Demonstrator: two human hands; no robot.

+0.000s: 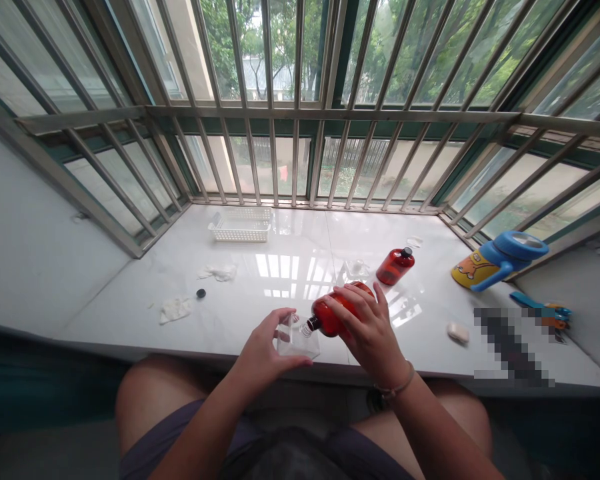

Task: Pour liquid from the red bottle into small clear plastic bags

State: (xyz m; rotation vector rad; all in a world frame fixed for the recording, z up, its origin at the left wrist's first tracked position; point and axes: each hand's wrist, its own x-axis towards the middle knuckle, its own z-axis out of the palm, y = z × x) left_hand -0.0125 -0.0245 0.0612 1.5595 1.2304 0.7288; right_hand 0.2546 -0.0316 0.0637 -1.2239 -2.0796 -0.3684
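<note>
My right hand (367,327) is wrapped round a red bottle (330,317), tilted with its dark, uncapped neck down to the left. That neck meets the round mouth of a clear square bottle (299,345), which my left hand (267,343) grips between thumb and fingers near the counter's front edge. Whether liquid is flowing I cannot tell. A second red bottle (395,267) with a black cap leans or lies beyond my right hand. Another clear bottle (356,269) is partly hidden behind the held red one. A loose black cap (201,293) lies to the left.
A white perforated basket (240,227) sits near the barred window. Crumpled white tissues (175,311) lie on the left of the white counter (130,300). To the right are a blue and yellow flask (497,261), a small pale block (458,333) and a blue-orange item (545,310).
</note>
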